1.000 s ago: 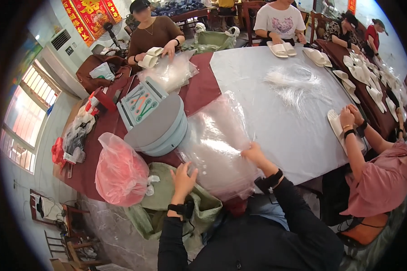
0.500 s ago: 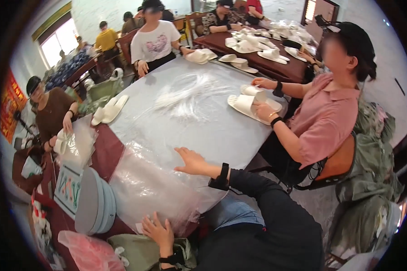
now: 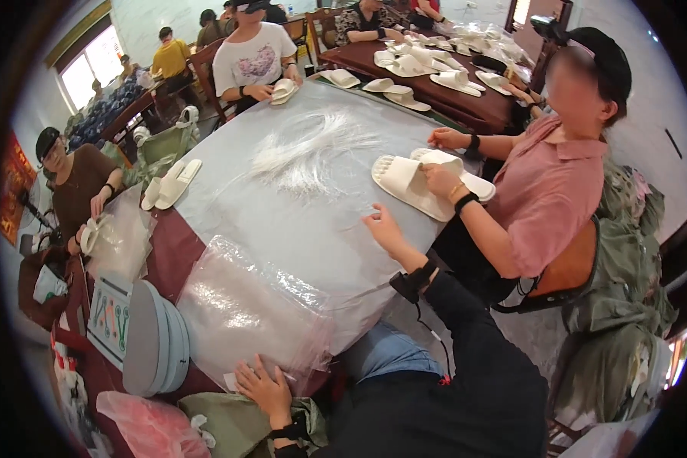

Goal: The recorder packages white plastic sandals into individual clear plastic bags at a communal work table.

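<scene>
My left hand (image 3: 266,389) lies with spread fingers on the lower edge of a stack of clear plastic bags (image 3: 244,305) at the near side of the table. Reaching over the pale grey tabletop is my right hand (image 3: 385,229), its fingers apart and with nothing in it. It is a little short of a pair of cream slippers (image 3: 404,179), which a person in a pink shirt (image 3: 546,195) holds at the right edge. Beyond it, a loose bundle of white, thin strands (image 3: 305,153) is spread over the table's middle.
A grey-blue machine (image 3: 149,340) stands at my left, above a pink plastic bag (image 3: 156,424). Another slipper pair (image 3: 172,183) rests at the table's left edge. More slippers (image 3: 412,61) cover a dark red table behind. Several people sit or stand around.
My right hand has moved right and away from me, toward the pink-shirted person's slippers. My left hand stays on the bags. The person in white has lifted a slipper pair.
</scene>
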### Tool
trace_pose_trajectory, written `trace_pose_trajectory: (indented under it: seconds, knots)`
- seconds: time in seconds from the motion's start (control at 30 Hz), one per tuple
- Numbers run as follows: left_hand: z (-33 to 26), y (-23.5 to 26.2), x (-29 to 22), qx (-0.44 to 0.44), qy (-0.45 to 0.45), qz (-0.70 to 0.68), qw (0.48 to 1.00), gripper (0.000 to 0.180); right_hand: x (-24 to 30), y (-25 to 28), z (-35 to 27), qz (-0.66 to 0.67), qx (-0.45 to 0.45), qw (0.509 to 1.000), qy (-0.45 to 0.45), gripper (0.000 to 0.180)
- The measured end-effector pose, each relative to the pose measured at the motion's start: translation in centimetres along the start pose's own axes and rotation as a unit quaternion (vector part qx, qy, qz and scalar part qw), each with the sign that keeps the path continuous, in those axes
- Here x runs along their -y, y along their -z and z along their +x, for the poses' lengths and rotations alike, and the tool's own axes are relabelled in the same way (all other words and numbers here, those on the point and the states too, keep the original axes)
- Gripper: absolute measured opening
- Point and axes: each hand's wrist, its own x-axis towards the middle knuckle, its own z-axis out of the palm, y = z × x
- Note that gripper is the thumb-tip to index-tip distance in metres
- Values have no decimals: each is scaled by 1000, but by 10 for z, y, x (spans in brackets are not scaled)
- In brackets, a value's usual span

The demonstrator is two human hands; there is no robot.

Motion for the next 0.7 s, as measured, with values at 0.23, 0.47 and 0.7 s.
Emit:
trace_pose_trajectory:
  seconds: [0.23, 0.47, 0.7]
  knots:
    - [-1, 6, -2, -20, 20, -7, 1000, 55, 12, -8, -52, 43, 90, 993, 61, 29]
    - [1, 8, -4, -41, 15, -53, 998, 52, 42, -32, -127, 62, 251, 963, 74, 25]
    - [3, 5, -5, -37, 27, -85, 995, 52, 35, -60, -117, 89, 259, 961, 25, 39]
